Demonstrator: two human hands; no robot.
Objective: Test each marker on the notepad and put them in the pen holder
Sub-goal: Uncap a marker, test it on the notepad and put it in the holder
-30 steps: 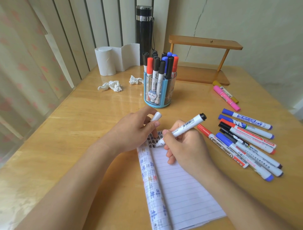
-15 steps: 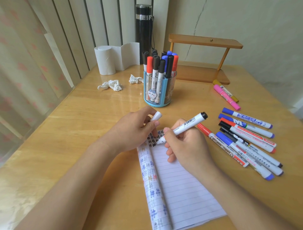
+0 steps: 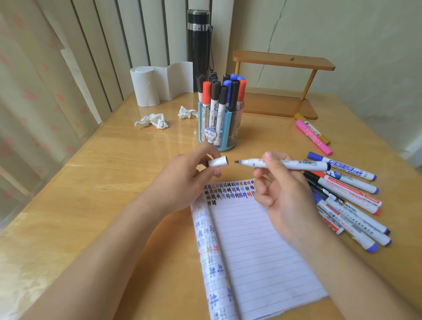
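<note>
My right hand point(image 3: 282, 182) grips an uncapped white marker point(image 3: 296, 164) held level above the table, its dark tip pointing left. My left hand point(image 3: 182, 180) pinches the marker's white cap point(image 3: 58, 0) point(image 3: 218, 162), its open end facing the tip a short gap away. Below the hands lies the lined notepad point(image 3: 253, 251), with rows of coloured test marks along its top. The blue pen holder point(image 3: 220, 128) stands behind the hands, holding several capped markers. Several loose markers point(image 3: 349, 201) lie to the right of the pad.
A pink marker point(image 3: 314, 137) and a yellow one lie at the far right. Two crumpled tissues point(image 3: 153, 121), a tissue roll point(image 3: 148, 86), a black flask point(image 3: 198, 45) and a small wooden shelf point(image 3: 280, 91) stand at the back. The table edge runs along the left, by a curtain.
My right hand lifted the marker off the notepad and turned it level, tip to the left. My left hand rose off the pad and turned the cap's opening toward the tip.
</note>
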